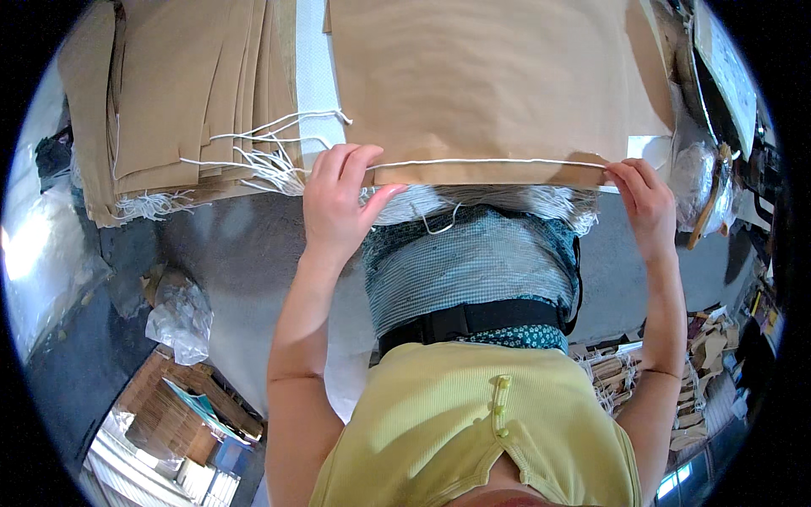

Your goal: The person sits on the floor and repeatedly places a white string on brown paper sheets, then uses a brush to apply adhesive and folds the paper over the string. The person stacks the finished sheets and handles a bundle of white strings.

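A white cord (490,160) runs nearly straight between my two hands, along the near edge of a large brown paper sheet (481,84). My left hand (336,198) has its fingers curled over the cord's left end at the sheet's near left corner, thumb stretched out to the right. At the near right corner, my right hand (646,198) pinches the other end between thumb and fingers. A thick bundle of white cords (507,203) hangs at the table edge, just below the sheet and against my lap. Loose cord ends (270,165) spread out left of my left hand.
Left on the table lies a stack of brown paper sheets (177,93) with white cords at its near edge. Clear plastic (694,177) lies off the table's right end. On the floor are crumpled plastic (182,317), cardboard (160,397) and, behind right, corded brown bundles (701,363).
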Available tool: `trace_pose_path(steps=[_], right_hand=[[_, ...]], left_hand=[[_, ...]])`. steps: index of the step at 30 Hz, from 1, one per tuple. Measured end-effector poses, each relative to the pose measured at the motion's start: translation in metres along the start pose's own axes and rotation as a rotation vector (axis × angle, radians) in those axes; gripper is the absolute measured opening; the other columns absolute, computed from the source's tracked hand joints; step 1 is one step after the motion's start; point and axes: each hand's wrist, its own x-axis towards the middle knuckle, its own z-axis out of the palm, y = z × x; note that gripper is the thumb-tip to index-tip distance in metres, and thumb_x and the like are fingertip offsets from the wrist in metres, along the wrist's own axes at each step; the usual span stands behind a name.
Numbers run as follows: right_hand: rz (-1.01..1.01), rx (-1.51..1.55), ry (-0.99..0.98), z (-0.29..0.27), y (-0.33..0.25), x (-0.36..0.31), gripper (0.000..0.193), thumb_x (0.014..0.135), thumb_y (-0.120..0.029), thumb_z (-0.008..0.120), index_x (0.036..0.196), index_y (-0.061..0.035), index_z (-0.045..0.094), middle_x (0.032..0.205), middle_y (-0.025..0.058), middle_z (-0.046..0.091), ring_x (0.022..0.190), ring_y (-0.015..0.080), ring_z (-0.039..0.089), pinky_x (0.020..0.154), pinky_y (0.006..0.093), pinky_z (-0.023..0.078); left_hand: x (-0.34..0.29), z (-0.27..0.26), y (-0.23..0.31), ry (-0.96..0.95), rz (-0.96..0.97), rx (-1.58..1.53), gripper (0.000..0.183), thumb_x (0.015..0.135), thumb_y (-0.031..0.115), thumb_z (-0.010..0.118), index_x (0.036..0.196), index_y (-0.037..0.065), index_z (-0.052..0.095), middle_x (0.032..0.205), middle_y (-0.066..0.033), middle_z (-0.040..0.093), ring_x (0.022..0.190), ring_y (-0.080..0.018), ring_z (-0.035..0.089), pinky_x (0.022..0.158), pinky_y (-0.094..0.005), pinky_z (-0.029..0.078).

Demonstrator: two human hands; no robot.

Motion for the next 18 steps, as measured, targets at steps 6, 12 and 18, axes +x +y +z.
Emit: trace_pose_path(steps=[6,12,18], right_hand=[[-0.242,-0.156,-0.004,-0.003,-0.011,0.006,0.019,0.081,-0.014,0.071,0.098,-0.0069,0.066,0.094,0.0048,0.063,0.085,0.0227,0.064,0.069,0.0344,0.054],[-0.176,-0.031,-0.032,-0.004,-0.004,0.003,0.015,0.084,-0.010,0.069,0.097,-0.0051,0.063,0.095,0.0085,0.061,0.084,0.0268,0.062,0.072,0.0356,0.052],[0.211,0.330,0.058,0.016,-0.002,0.023,0.009,0.094,-0.009,0.061,0.098,-0.0019,0.058,0.094,0.0145,0.059,0.084,0.0337,0.060,0.075,0.0394,0.050]], left_hand=[[0.002,0.002,0.001,0.009,-0.004,-0.020,0.046,0.072,0.033,0.082,0.104,0.007,0.062,0.099,-0.0068,0.060,0.089,-0.0259,0.059,0.075,-0.0371,0.050],[0.005,0.003,0.004,0.015,0.016,-0.022,0.039,0.072,0.026,0.082,0.100,0.006,0.063,0.098,-0.0070,0.060,0.089,-0.0256,0.059,0.076,-0.0367,0.050],[0.014,0.002,0.011,0.055,0.066,0.063,0.020,0.082,0.015,0.074,0.093,0.003,0.062,0.091,-0.0083,0.057,0.087,-0.0282,0.054,0.076,-0.0380,0.045]])
